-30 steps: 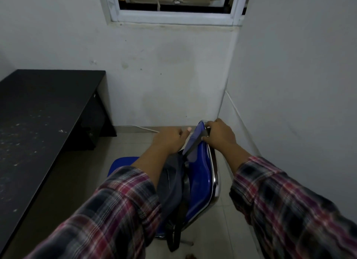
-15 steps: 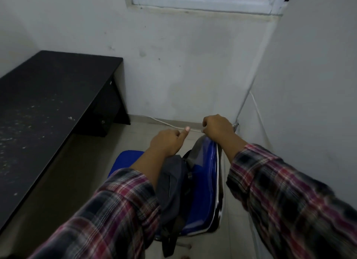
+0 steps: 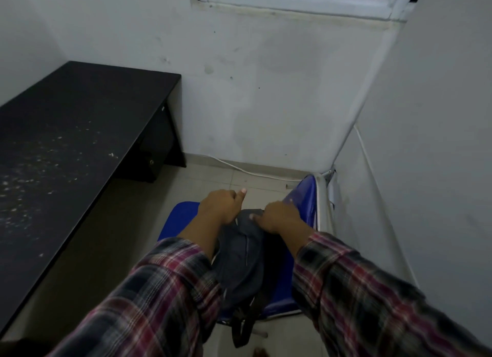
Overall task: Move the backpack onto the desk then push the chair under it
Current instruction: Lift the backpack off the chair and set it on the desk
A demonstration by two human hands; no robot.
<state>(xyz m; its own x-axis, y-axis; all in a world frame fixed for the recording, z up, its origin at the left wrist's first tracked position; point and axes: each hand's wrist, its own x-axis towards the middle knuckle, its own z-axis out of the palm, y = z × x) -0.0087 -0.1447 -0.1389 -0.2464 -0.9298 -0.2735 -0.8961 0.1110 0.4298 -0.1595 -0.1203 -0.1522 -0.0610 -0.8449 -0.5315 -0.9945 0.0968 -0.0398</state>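
A dark grey backpack (image 3: 241, 261) rests on the blue chair (image 3: 181, 218), leaning against its blue backrest (image 3: 306, 199) on the right. My left hand (image 3: 221, 206) grips the backpack's top from the left, thumb sticking up. From the other side my right hand (image 3: 279, 217) closes on the top of the backpack, in front of the backrest. A strap (image 3: 241, 330) hangs down off the seat's near edge. The black desk (image 3: 66, 133) stands along the left wall.
The chair sits in the room's right corner, close to the right wall (image 3: 426, 170). A white cable (image 3: 239, 167) runs along the skirting and up the right wall. Bare tiled floor (image 3: 207, 178) lies between desk and chair. White specks dot the desk top.
My right hand has left the top of the chair's backrest and come down onto the backpack's top. My left hand stays on the backpack. The camera has tilted down and to the left.
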